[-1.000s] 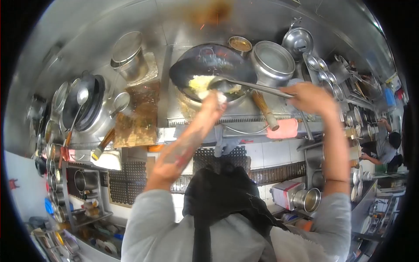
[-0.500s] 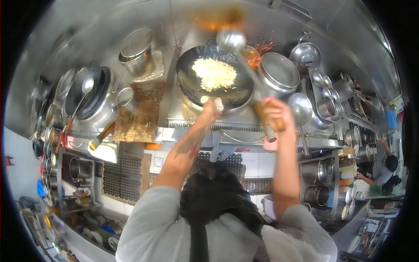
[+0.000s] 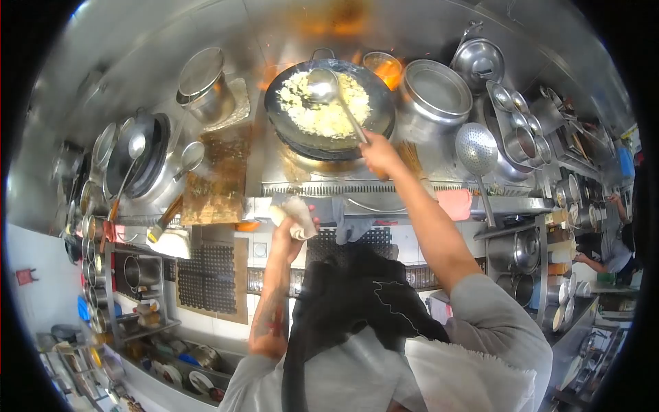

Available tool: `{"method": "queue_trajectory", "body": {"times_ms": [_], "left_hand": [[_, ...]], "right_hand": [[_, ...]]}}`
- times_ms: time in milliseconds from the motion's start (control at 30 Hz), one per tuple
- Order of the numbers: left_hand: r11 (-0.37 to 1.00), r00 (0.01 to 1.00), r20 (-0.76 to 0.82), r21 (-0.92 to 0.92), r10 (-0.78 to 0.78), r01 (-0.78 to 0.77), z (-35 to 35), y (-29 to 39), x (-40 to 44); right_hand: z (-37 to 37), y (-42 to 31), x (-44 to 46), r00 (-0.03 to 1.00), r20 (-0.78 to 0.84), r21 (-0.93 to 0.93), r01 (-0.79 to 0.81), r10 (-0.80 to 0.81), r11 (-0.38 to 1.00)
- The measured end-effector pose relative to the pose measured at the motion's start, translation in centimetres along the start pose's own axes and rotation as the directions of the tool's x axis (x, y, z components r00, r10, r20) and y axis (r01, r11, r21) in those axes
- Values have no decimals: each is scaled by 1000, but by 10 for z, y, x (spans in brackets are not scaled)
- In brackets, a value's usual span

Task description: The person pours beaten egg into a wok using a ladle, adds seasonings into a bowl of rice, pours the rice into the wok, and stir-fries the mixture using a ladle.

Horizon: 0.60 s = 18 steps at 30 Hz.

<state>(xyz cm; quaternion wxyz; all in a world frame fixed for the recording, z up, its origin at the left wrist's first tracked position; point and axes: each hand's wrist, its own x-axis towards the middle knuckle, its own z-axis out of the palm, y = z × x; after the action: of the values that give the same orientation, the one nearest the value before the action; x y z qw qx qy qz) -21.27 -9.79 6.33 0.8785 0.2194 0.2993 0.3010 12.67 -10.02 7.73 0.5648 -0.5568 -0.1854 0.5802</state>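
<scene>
A black wok sits over the burner, with pale yellow and white food spread across its bottom, possibly rice with egg. My right hand is closed around the handle of a steel ladle, whose bowl is in the wok against the food. In front of the stove edge, my left hand grips a folded off-white cloth, apart from the wok. A bamboo brush lies beside my right hand.
Orange glow shows behind the wok, beside a small round container. A large steel pot and perforated skimmer are on the right. To the left are a worn board and strainer pot. Another person stands far right.
My left hand has moved from the wok's near rim down toward me, keeping the cloth. My right hand has brought the ladle down and left into the wok. The food is more spread out.
</scene>
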Motion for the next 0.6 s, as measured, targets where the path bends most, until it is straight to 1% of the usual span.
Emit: {"method": "queue_trajectory", "body": {"times_ms": [33, 67, 100, 133, 167, 200, 233, 267, 300, 333, 367, 400, 433, 467, 500, 533, 567, 600], "left_hand": [[999, 999, 26, 22, 30, -31, -3, 0, -3], [997, 997, 55, 44, 56, -58, -6, 0, -6], [997, 996, 58, 43, 62, -64, -6, 0, -9], [996, 996, 47, 57, 71, -73, -5, 0, -12], [994, 996, 35, 70, 79, -82, -4, 0, -13], [994, 996, 31, 69, 79, -81, -4, 1, -9], [989, 1000, -19, 145, -1, 4, -6, 0, -4], [972, 995, -71, 216, -76, 90, -8, -3, 1], [974, 993, -72, 203, -89, 102, -9, -8, 7], [977, 995, -72, 195, -76, 89, -2, -9, 5], [986, 997, -54, 154, -51, 59, 6, -9, -2], [993, 999, -34, 114, -31, 35, 10, -8, -7], [993, 999, -31, 110, -30, 33, 6, -7, -9], [994, 1000, -2, 108, -18, 18, -1, -8, -11], [994, 1000, 23, 106, -9, 7, -5, -10, -13], [995, 1000, 25, 103, -9, 6, -6, -12, -7], [995, 999, 6, 93, -32, 31, -8, -13, -3], [994, 998, -12, 87, -64, 65, -9, -14, -2]], "right_hand": [[32, -22, -41, 975, -125, -581, 78, -184, 810], [48, -32, -68, 909, -118, -947, 18, -400, 320], [7, -1, -51, 792, 61, -967, 199, -607, 162], [-6, -9, -62, 790, 67, -967, 203, -609, 157], [-14, -18, -75, 950, -80, -674, 171, -301, 719], [-22, -22, -85, 997, -8, -148, -74, 74, 986], [-46, -2, -45, 991, 81, 16, -108, 106, 994], [-45, 6, -35, 991, 76, 24, -113, 111, 993], [-33, 9, -23, 986, -74, -521, 92, -152, 848], [-18, 6, -12, 895, -39, -911, 151, -445, 384], [11, -23, -54, 916, -91, -967, 13, -390, 255], [21, -37, -99, 916, -92, -967, 12, -389, 256], [21, -46, -143, 951, -151, -845, 18, -271, 534], [12, -51, -165, 975, -172, -649, -7, -138, 761], [-6, -47, -163, 975, -175, -652, -12, -135, 758], [-27, -34, -154, 986, -167, -430, -79, 7, 900], [-41, -14, -145, 981, -125, -172, -166, 145, 971], [-47, 2, -112, 993, -88, -156, -91, 78, 983]]}}
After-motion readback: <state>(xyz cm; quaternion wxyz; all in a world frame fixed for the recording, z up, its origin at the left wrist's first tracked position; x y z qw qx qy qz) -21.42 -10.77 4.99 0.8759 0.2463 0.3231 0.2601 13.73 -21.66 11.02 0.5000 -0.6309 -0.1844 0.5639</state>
